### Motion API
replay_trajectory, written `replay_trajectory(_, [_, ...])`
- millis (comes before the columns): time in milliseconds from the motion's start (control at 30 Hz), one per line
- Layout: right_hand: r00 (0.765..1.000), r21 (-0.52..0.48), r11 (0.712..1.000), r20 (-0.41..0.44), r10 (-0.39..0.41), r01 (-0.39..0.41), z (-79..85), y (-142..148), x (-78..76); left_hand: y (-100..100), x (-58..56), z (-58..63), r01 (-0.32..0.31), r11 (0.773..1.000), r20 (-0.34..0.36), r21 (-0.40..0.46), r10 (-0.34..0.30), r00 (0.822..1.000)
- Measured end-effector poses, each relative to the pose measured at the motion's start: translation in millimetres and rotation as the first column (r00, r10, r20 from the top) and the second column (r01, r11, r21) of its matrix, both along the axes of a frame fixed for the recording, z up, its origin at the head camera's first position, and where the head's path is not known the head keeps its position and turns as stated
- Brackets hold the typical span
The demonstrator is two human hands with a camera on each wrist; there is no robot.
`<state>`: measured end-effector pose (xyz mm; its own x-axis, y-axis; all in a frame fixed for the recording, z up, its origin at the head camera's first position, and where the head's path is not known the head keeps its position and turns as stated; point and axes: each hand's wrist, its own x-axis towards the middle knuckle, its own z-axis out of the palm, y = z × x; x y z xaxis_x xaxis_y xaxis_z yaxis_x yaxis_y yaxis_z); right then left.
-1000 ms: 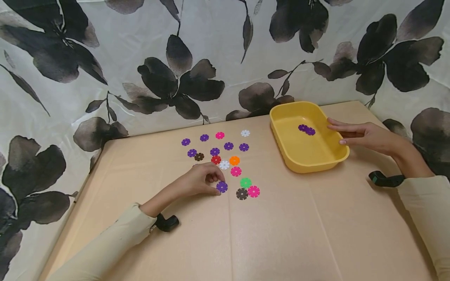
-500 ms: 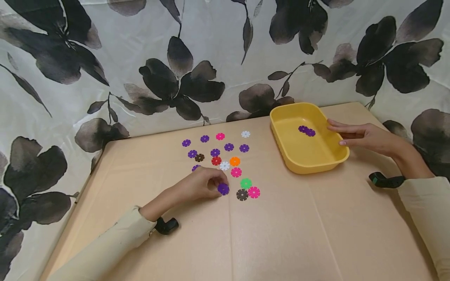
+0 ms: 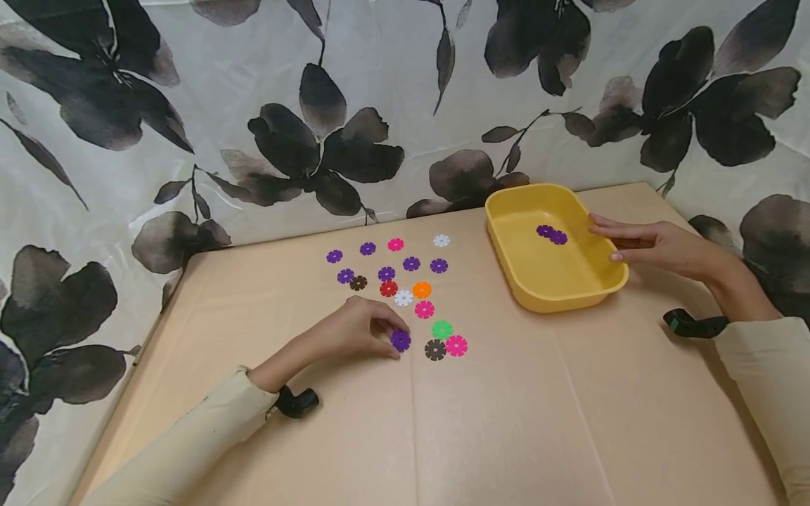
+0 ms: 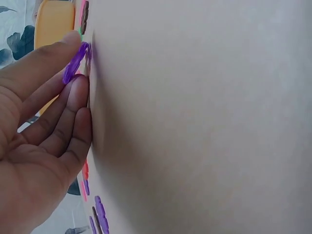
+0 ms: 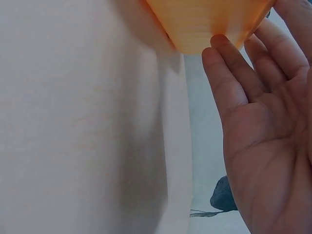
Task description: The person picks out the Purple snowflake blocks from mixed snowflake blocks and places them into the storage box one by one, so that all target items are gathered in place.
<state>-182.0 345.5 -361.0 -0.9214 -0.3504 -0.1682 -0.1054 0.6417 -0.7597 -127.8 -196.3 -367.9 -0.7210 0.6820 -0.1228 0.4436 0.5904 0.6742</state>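
My left hand (image 3: 354, 327) pinches a purple notched plastic disc (image 3: 401, 341) between thumb and finger. In the left wrist view the disc (image 4: 75, 63) stands tilted on edge, close to the tabletop. The other left fingers curl loosely below it. My right hand (image 3: 664, 246) rests straight fingers against the right side of a yellow tray (image 3: 550, 288). Seen from the right wrist, those fingers (image 5: 224, 80) lie along the tray's outer wall. Inside the tray lie purple discs (image 3: 551, 234), side by side.
Several flat notched discs lie spread on the tan table (image 3: 493, 422) between left hand and tray. Among them are a green disc (image 3: 442, 329), an orange disc (image 3: 422, 289), a black disc (image 3: 435, 349) and a pink disc (image 3: 456, 345). Floral cloth (image 3: 392, 42) hangs behind.
The left hand and its purple disc have shifted only slightly, the disc turning a little between the fingertips. Right hand and tray stay in place.
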Motion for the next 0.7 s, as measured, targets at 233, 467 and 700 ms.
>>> replay_trajectory(233, [1.000, -0.042, 0.999, 0.016, 0.001, 0.000, 1.1, 0.1, 0.7, 2.1, -0.9, 0.0, -0.012, 0.999, 0.016, 0.030, 0.011, 1.000])
replay_trajectory(467, [1.000, -0.037, 0.999, 0.012, 0.002, -0.001, 0.4, 0.5, -0.2, 1.5, -5.7, 2.7, 0.021, 1.000, 0.035, 0.019, -0.021, 0.999])
replay_trajectory(700, [1.000, 0.000, 1.000, 0.003, 0.006, -0.006, 2.5, 1.2, -0.6, 3.2, -8.9, 4.8, 0.033, 0.999, 0.038, -0.001, -0.033, 0.999])
